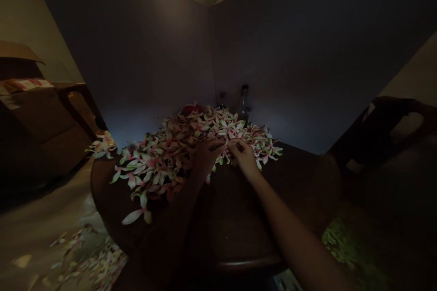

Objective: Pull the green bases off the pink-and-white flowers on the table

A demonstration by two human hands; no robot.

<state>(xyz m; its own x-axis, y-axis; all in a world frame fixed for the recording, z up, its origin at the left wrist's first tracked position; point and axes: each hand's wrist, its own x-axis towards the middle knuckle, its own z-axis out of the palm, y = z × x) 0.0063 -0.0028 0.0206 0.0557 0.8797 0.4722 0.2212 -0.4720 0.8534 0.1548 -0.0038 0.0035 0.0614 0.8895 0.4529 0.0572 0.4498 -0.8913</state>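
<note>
A wide heap of pink-and-white flowers point(170, 145) with greenish petal tips covers the back and left of a dark round table point(239, 218). At the heap's front edge my left hand point(207, 152) is closed, its thumb and fingertips pinched together. Close beside it on the right, my right hand point(241, 151) is also closed in a pinch, its fingertips nearly meeting the left ones. Petals show around and just below both sets of fingertips. Whatever lies between the fingers is too small and dark to make out. One flower point(141, 211) lies apart at the front left.
Behind the heap stand a clear bottle point(243, 104) and a red object point(191, 109). Dark panels point(273, 63) meet in a corner at the back. Cardboard boxes point(44, 113) stand left; a chair point(385, 122) is right. Flowers point(99, 263) litter the floor; green pieces point(341, 241) lie lower right.
</note>
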